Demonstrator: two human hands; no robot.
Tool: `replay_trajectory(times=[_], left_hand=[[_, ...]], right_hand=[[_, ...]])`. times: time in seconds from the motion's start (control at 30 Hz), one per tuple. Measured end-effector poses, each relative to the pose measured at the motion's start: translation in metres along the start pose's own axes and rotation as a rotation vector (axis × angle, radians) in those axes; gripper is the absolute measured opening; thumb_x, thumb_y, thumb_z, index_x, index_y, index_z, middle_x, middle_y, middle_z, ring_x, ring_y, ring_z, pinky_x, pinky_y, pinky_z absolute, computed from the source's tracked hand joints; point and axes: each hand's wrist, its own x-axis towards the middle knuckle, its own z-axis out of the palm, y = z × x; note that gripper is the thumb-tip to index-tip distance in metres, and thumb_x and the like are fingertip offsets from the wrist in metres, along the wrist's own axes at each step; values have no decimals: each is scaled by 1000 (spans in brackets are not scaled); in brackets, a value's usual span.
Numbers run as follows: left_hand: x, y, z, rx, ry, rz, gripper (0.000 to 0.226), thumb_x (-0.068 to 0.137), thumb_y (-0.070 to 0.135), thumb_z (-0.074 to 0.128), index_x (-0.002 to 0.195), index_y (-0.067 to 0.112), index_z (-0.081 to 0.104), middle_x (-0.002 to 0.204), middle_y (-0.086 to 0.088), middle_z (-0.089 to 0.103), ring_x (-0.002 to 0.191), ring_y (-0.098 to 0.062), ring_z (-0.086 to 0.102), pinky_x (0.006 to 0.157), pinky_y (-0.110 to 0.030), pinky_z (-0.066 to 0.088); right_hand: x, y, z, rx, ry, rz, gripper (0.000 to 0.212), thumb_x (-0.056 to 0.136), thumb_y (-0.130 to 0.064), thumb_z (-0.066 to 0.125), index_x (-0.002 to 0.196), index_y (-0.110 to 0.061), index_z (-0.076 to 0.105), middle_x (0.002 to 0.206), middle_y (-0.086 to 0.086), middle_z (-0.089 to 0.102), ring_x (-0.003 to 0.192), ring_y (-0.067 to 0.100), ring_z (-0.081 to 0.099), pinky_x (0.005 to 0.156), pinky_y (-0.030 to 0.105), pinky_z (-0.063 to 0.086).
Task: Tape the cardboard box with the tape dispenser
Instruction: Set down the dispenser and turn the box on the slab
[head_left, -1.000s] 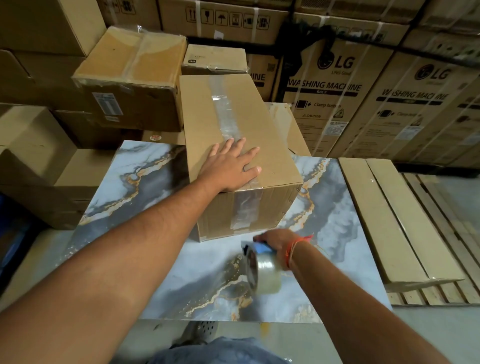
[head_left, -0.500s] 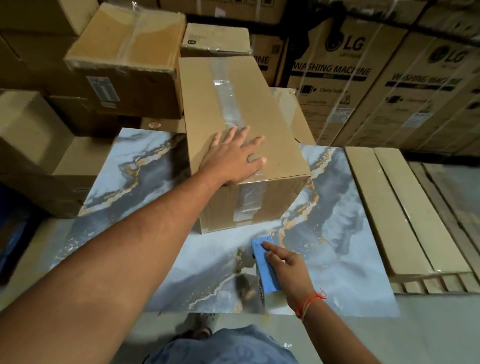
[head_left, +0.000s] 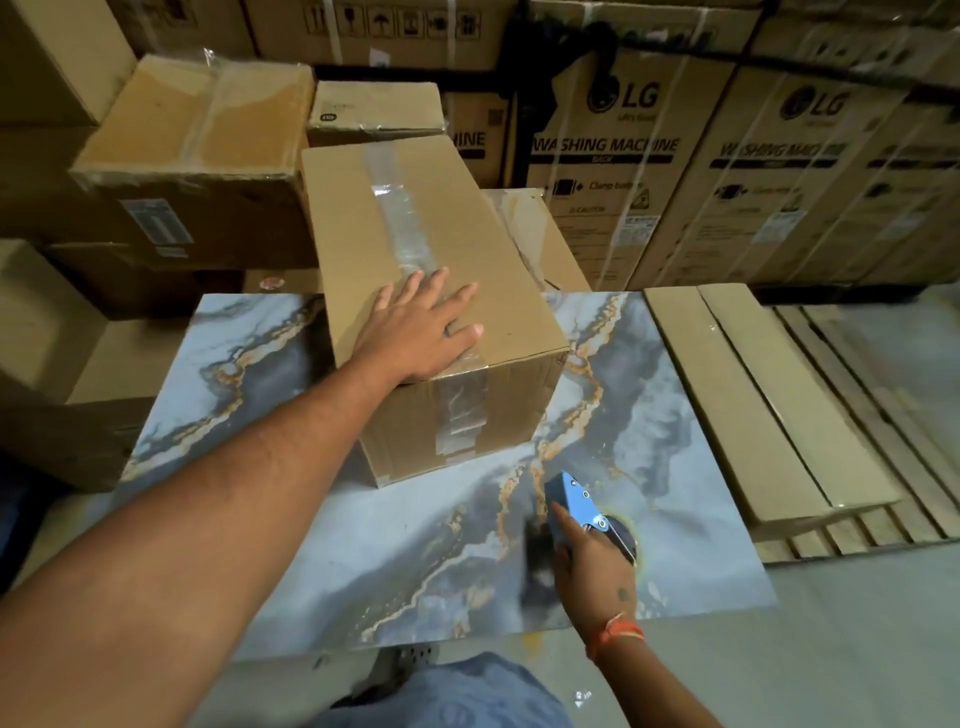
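A brown cardboard box (head_left: 431, 291), clear tape running along its top and down its near end, sits beyond a blue tape dispenser (head_left: 576, 501).

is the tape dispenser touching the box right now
Apart. The head view shows bare marbled table between the tape dispenser, held by the right hand, and the cardboard box.

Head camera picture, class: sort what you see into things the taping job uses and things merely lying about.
Used in the job:
cardboard box
clear tape strip
blue tape dispenser
left hand
right hand

Lying about:
washing machine cartons
flat cartons
wooden pallet
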Motion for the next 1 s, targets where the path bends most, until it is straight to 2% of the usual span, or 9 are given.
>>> replay_trajectory(times=[0.1,0.27,0.5,0.6,0.67,0.73,0.83,0.93,1.0], left_hand=[[0,0,0,3,-3,-2,68,95,74,17,158,50,6,172,4,-3,158,-23,-3,126,-53,0],[0,2,-1,-7,-10,-10,69,94,75,16,158,51,6,172,5,-2,158,-22,-3,126,-52,-1],[-2,4,-3,-2,-16,-18,67,95,74,18,157,52,7,172,7,-2,158,-21,-3,126,-51,-2],[-2,5,-4,-2,-16,-23,67,95,74,18,157,52,6,172,7,-3,158,-21,-4,126,-52,-1],[-2,5,-4,2,-14,-23,67,95,74,18,157,52,6,172,7,-3,158,-21,-3,126,-52,-1],[-2,5,-3,12,-15,-20,67,95,74,17,157,51,6,172,7,-3,158,-22,-3,126,-52,-1],[-1,6,-4,19,-39,-11,67,96,74,16,158,51,3,172,7,-6,158,-22,-6,126,-52,-3],[0,5,-4,24,-56,-5,66,97,72,16,158,50,2,172,6,-8,158,-23,-8,126,-52,-3],[-1,5,-4,25,-60,9,66,98,71,17,159,49,2,172,5,-8,158,-24,-8,126,-52,-3]], right_hand=[[5,10,3,-40,4,29,60,94,-8,52,147,-34,45,131,10,67,118,30,63,95,37,53],[13,20,7,-85,-46,61,65,93,-5,46,151,-32,38,136,14,63,122,32,60,93,37,53],[21,31,15,-231,-99,45,57,100,-24,42,154,-40,30,135,16,57,118,36,58,98,41,47],[14,18,11,-302,-23,176,47,97,-40,43,144,-42,43,132,12,56,121,35,49,96,48,36],[8,6,6,-291,82,207,44,89,-46,55,132,-36,60,116,14,60,109,35,50,87,47,36],[3,-5,1,-199,200,139,51,80,-46,62,127,-27,66,110,15,61,102,37,53,82,46,42],[-2,-33,-5,75,300,-16,67,84,-49,47,141,-13,53,131,18,60,120,38,55,95,48,49],[-7,-74,-5,268,304,-52,77,91,-55,32,153,-10,35,157,11,39,146,29,35,118,41,30],[-8,-102,-2,368,297,-73,80,92,-57,30,156,-10,26,165,6,25,153,23,21,124,32,13]])
